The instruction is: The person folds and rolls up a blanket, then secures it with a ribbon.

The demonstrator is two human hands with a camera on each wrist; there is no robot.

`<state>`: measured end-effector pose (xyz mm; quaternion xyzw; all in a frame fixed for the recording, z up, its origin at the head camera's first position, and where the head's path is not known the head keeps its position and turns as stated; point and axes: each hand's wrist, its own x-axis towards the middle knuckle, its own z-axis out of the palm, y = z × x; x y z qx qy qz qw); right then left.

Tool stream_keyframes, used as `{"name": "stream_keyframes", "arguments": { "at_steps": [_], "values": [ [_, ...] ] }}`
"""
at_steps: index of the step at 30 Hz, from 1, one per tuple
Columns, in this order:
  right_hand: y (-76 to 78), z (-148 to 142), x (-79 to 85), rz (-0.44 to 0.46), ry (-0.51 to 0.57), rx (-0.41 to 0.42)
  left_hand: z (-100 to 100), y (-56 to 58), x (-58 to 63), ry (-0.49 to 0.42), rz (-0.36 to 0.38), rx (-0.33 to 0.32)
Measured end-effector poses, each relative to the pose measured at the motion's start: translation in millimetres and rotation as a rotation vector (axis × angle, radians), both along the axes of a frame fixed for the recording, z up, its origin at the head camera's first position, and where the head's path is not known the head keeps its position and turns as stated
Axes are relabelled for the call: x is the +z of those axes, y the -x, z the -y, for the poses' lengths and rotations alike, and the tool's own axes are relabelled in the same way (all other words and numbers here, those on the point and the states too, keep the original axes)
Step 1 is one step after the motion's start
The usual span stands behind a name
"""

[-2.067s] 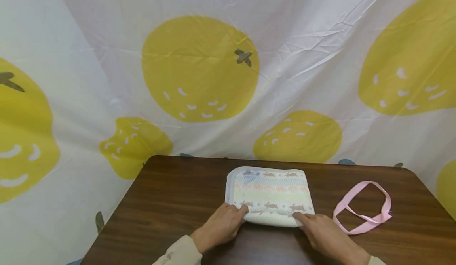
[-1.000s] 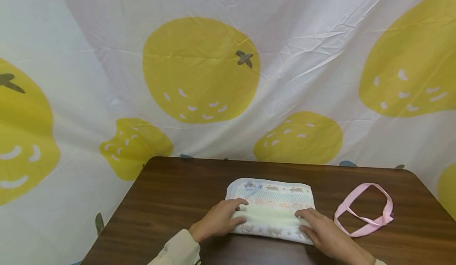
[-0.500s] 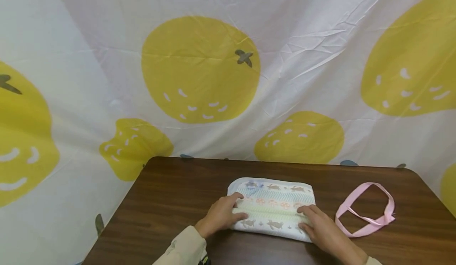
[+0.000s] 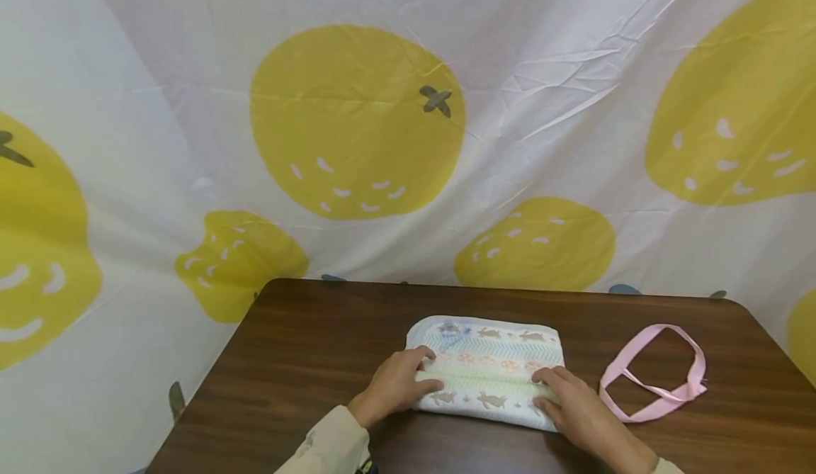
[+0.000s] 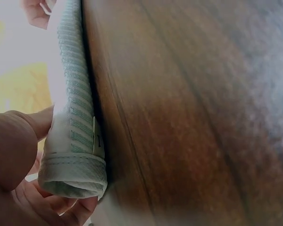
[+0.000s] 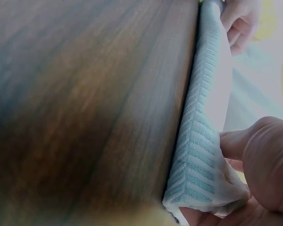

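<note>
Drawn nearer to you than in the earlier frame, the patterned cloth (image 4: pixel 491 350) sits around the middle of the table (image 4: pixel 306 360), your hands now higher along its sides. Your left hand (image 4: pixel 395 383) grips the left end of the thick near fold between thumb and curled fingers, beside a small label (image 5: pixel 98 136); your right hand (image 4: pixel 580 404) grips the right end likewise. Let one side go slack and the fold could spring open, by the look of it; pull unevenly and the layers could skew or bunch. The cloth's long axis runs left to right, its right end angled slightly toward you; the folded edge faces you, the far edge the backdrop. Just to the right of your right hand, a pink ribbon (image 4: pixel 687 392) lies in a loop. Behind it all hangs the curtain (image 4: pixel 357 127), white with yellow fruit.
</note>
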<state>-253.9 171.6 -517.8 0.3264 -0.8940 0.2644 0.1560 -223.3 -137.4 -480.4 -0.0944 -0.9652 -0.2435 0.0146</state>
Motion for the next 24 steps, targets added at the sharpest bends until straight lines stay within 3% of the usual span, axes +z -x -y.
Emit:
{"name": "stream_keyframes", "arguments": {
  "at_steps": [8, 11, 14, 18, 24],
  "values": [
    [-4.1, 0, 5.8, -0.103, -0.072, -0.013, -6, -0.3, -0.1, 0.040, -0.049, 0.004],
    [-3.4, 1, 7.0, -0.190, -0.121, -0.028, -7, -1.2, -1.0, 0.091, -0.099, 0.000],
    [-2.5, 4, 6.8, -0.307, -0.137, -0.020, -9, -3.2, -2.5, 0.159, -0.196, -0.013],
    [-4.2, 8, 7.2, -0.431, -0.151, 0.010, -12, -6.4, -4.3, 0.238, -0.379, -0.052],
    [-12.1, 12, 8.5, -0.451, -0.232, 0.030, -14, -11.4, -7.2, 0.317, -0.548, -0.138]
  ]
}}
